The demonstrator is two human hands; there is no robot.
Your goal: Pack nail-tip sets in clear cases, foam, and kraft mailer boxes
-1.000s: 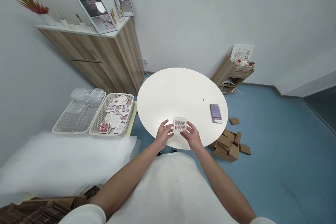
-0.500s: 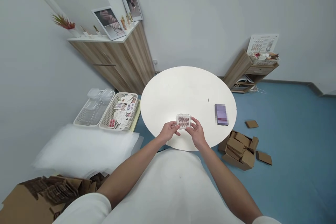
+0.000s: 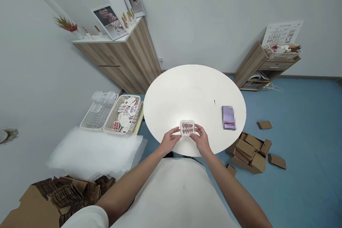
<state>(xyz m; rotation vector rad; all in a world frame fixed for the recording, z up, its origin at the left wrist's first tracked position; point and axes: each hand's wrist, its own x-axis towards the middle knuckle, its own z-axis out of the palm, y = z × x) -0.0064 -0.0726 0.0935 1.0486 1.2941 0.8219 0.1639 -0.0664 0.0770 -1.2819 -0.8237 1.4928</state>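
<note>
A small clear plastic case of press-on nails (image 3: pixel 187 128) is held between my two hands over the near part of the white round table (image 3: pixel 184 89). Two rows of pinkish-brown nails show inside it. My left hand (image 3: pixel 170 139) pinches the case's left edge with thumb and fingers. At the opposite edge my right hand (image 3: pixel 201 138) grips it, thumb along the lower corner. To the right on the tabletop lies a purple stack (image 3: pixel 228 117), blurred out so its kind cannot be made out. A tiny dark bit (image 3: pixel 214 102) lies near it.
Left of the table stand a basket of printed cards (image 3: pixel 109 123) and a basket of clear cases (image 3: pixel 87 123), with white foam sheets (image 3: pixel 93 153) before them. Cardboard boxes (image 3: pixel 247 149) sit on the floor at right. A wooden cabinet (image 3: pixel 114 60) and a small shelf (image 3: pixel 249 64) stand behind.
The case has come slightly lower and nearer to me. My left fingers have shifted from over its front to its left edge. The whole view has turned a little.
</note>
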